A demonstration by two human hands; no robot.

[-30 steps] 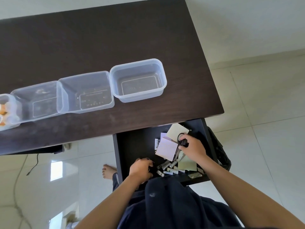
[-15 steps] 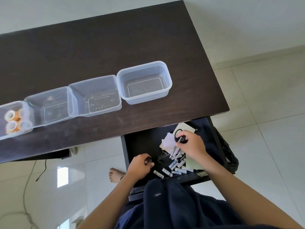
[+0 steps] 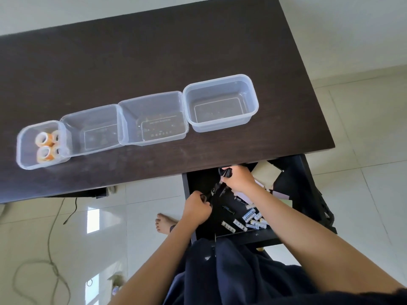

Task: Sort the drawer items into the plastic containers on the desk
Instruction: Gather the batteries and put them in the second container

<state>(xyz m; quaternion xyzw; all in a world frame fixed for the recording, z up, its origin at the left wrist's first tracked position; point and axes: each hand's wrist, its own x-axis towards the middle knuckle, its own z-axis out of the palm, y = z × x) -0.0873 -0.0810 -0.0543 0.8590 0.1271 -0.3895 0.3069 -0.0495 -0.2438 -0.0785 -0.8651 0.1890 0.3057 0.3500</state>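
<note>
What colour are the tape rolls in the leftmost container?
Orange, with clear centres; tape rolls show in the head view.

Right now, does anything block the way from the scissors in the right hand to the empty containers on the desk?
Only the desk edge overhanging the right hand and scissors; nothing else visible before the nearest empty container.

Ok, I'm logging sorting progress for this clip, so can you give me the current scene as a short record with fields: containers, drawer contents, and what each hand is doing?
containers: four clear plastic containers in a row on the dark brown wooden desk
leftmost clear container: holds orange-cored tape rolls
other three containers: nothing visible inside
open black drawer: small white batteries, pale paper note pads, small dark items
right hand: in the drawer, closed on black-handled scissors
left hand: in the drawer, closed on a small dark item, too small to identify
</note>
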